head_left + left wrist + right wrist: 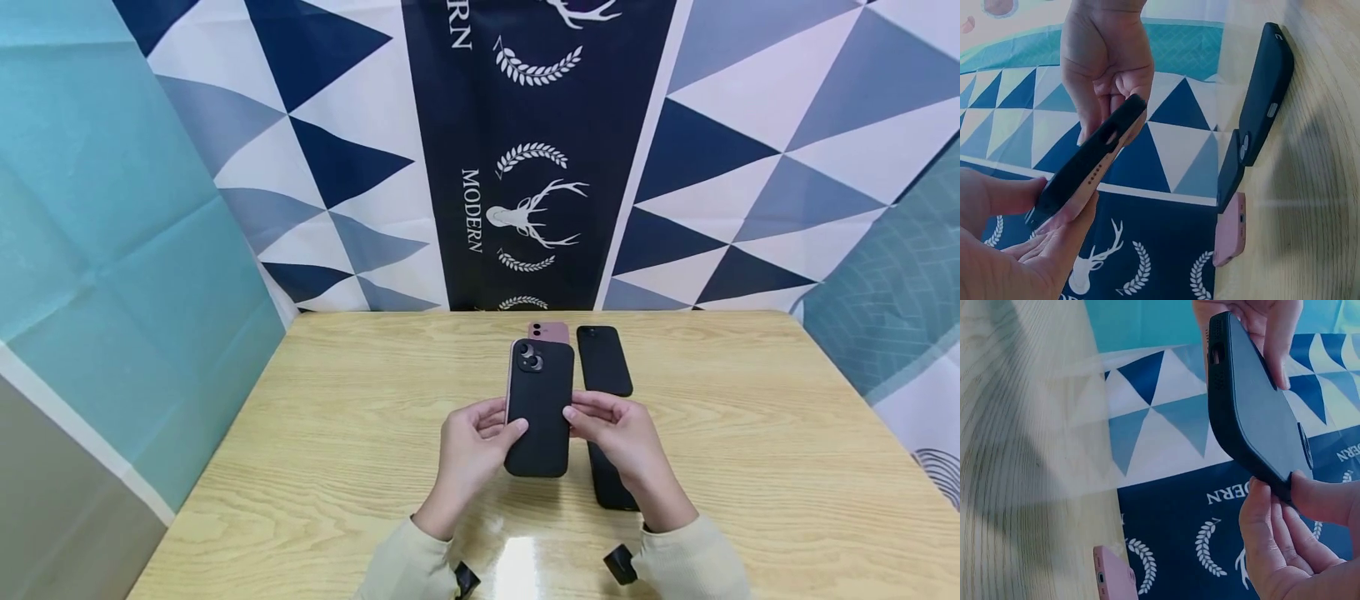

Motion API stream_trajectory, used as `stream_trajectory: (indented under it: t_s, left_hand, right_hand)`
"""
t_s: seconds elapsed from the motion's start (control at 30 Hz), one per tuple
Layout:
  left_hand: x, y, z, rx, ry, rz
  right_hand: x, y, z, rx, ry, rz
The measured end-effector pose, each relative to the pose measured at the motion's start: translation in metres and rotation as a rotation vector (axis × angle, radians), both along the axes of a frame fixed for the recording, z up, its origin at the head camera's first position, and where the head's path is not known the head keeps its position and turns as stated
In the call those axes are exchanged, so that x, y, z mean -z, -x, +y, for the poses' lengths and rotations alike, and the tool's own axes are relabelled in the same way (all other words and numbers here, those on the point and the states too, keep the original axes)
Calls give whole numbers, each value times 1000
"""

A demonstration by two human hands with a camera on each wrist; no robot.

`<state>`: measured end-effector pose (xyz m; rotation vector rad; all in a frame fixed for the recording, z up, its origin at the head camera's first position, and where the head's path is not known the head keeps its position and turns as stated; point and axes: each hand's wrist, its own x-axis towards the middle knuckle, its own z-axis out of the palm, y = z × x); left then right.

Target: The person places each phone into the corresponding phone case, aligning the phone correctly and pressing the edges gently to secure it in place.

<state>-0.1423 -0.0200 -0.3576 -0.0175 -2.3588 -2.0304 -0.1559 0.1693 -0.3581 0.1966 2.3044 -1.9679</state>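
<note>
Both hands hold up a black phone case (540, 408) over the table, its back and camera cutout facing me. A pink phone (1085, 192) lies along the case's inner side; in the left wrist view its edge with the speaker holes sits at an angle to the case, partly out of it. My left hand (476, 446) grips the left side, thumb on the case's back and fingers behind the phone. On the opposite side my right hand (618, 433) pinches the case edge between thumb and fingers.
Behind the held case lies a pink phone (549, 331) on the wooden table (360, 433). Beside it is a black phone or case (603, 358). Another black one (613, 485) lies nearer, partly hidden by the right hand. A patterned cloth (345, 167) hangs at the table's back edge.
</note>
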Motion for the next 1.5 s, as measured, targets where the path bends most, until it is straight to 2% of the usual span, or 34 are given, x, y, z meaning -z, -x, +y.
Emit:
stream_trajectory:
  t_s: [0.2,0.3,0.47,0.7,0.8,0.87,1.13,1.33,1.5]
  left_hand:
    - [-3,6,0,-45,-73,-37]
    - [-4,13,2,-88,-112,-52]
    - [-10,21,3,-109,-167,-48]
    - [-20,25,1,-87,-264,-58]
    - [-21,25,-1,-76,-283,-68]
    - [-20,26,-2,-72,-272,-74]
    - [-10,29,0,-53,-226,-111]
    - [-3,34,2,-34,-176,-143]
    - [-3,36,0,-15,-137,-202]
  right_hand:
    - [-2,2,-1,5,44,-7]
    - [-2,3,-1,-31,79,-7]
    - [1,2,2,-198,197,11]
    - [8,4,9,-478,544,113]
    - [11,6,10,-523,594,133]
    - [13,6,9,-511,592,127]
    - [15,4,5,-374,542,39]
    - [11,3,0,-207,413,-92]
    - [6,4,-5,-117,379,-161]
